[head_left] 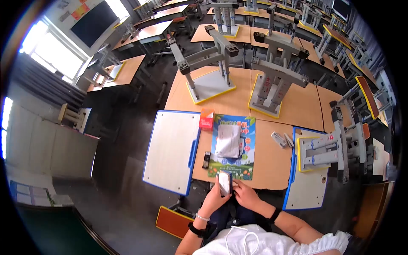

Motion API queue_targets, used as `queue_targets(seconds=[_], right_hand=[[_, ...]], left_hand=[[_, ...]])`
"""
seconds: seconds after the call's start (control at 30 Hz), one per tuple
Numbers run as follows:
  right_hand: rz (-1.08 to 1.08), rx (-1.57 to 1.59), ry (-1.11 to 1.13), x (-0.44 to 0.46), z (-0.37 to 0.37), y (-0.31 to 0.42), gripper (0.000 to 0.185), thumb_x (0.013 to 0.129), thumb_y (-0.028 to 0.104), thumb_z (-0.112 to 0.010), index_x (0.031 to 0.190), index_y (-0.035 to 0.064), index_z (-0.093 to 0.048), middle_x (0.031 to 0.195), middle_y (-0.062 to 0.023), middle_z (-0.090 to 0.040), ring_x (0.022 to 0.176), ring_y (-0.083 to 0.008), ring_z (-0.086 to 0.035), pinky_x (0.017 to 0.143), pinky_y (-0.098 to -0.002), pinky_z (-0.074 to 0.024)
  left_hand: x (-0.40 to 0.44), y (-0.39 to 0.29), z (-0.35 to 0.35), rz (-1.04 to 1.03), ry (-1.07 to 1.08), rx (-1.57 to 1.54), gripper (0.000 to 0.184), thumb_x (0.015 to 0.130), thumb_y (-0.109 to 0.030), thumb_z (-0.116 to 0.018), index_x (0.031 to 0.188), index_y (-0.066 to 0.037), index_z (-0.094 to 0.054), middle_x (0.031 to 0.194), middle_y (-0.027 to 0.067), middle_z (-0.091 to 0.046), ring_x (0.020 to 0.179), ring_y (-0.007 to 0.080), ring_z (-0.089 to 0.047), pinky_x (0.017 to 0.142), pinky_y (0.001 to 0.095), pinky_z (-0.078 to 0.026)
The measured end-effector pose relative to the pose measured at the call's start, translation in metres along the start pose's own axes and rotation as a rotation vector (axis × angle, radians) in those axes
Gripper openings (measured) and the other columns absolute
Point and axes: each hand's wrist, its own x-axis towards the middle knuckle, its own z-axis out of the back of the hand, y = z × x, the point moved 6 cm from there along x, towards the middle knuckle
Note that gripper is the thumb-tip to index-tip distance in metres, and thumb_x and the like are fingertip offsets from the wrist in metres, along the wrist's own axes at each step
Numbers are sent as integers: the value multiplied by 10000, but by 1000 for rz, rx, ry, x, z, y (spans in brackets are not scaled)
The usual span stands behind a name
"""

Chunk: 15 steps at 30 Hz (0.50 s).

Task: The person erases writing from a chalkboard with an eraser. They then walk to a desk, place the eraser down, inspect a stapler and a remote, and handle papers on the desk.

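Observation:
My left hand (214,199) is wrapped round a small thick white stack with a dark side (225,183). It looks like a deck of cards or a small box, held upright just off the desk's front edge. My right hand (246,196) has its fingers curled against the right side of the same stack, with some fingertips hidden. Right beyond the hands lies a colourful poster (245,170) with a pile of white papers (228,140) on it. A small black object (206,160) rests left of the poster, and an orange box (207,119) stands at its upper left corner.
Small white items (279,140) lie on the wooden desk (267,170) at right. White blue-edged desktops flank it: one at left (170,148), one at right (306,191). Upturned stools (212,85) stand along the far side. An orange-brown seat (172,222) is below left.

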Motion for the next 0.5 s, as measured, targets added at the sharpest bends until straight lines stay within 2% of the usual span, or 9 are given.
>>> queue_targets(seconds=[0.03,0.13,0.2,0.27,0.37,0.4,0.47,0.5], right_hand=[[-10,2,11,9,-4,-5,307,778,59,-619,1084,42,-608,1304,-185,-500,1022,-380,-603,873,-438,-507],[-33,-167,-25,38,-36,-35,325,771,44,-616,1095,22,-589,1292,-188,-506,1002,-375,-602,844,-453,-510],[-279,-138,100,60,-65,-70,343,782,59,-607,1122,27,-579,1266,-187,-512,996,-378,-598,834,-461,-506],[-257,-165,33,81,-91,-104,352,788,88,-606,1134,29,-576,1249,-188,-514,1014,-377,-589,838,-466,-500],[-370,-388,30,118,-119,-148,378,790,105,-612,1158,29,-566,1244,-189,-511,1028,-373,-580,837,-471,-495],[-391,-394,-9,128,-123,-158,385,790,105,-612,1165,30,-564,1245,-189,-509,1031,-372,-579,836,-474,-494],[-420,-413,-93,148,-124,-177,400,789,105,-613,1179,32,-560,1246,-189,-506,1036,-371,-577,834,-479,-492],[-426,-385,-117,156,-125,-184,402,790,105,-612,1182,33,-559,1241,-186,-510,1034,-369,-578,835,-475,-492]], left_hand=[[11,7,5,-4,-28,-84,918,735,-212,-762,1425,81,-232,972,293,-624,894,454,-624,709,472,-524],[65,59,25,44,-88,108,740,759,-208,-777,1307,51,-353,964,293,-627,904,422,-652,735,411,-541],[112,82,56,135,-164,170,619,760,-231,-766,1188,37,-408,928,302,-628,886,432,-655,706,438,-541],[165,129,77,172,-234,191,640,729,-254,-782,1177,54,-444,938,311,-639,892,448,-648,727,473,-539],[236,160,108,179,-287,241,703,692,-255,-803,1189,95,-449,1032,324,-618,961,441,-628,801,460,-527],[257,164,116,148,-324,190,690,686,-255,-802,1160,107,-455,1022,322,-613,961,445,-619,808,458,-525],[302,170,120,-8,-398,347,570,688,-255,-786,1039,65,-470,988,303,-579,948,440,-597,817,462,-522],[318,165,122,26,-389,349,578,687,-256,-789,1042,71,-471,989,301,-570,949,439,-595,824,455,-523]])
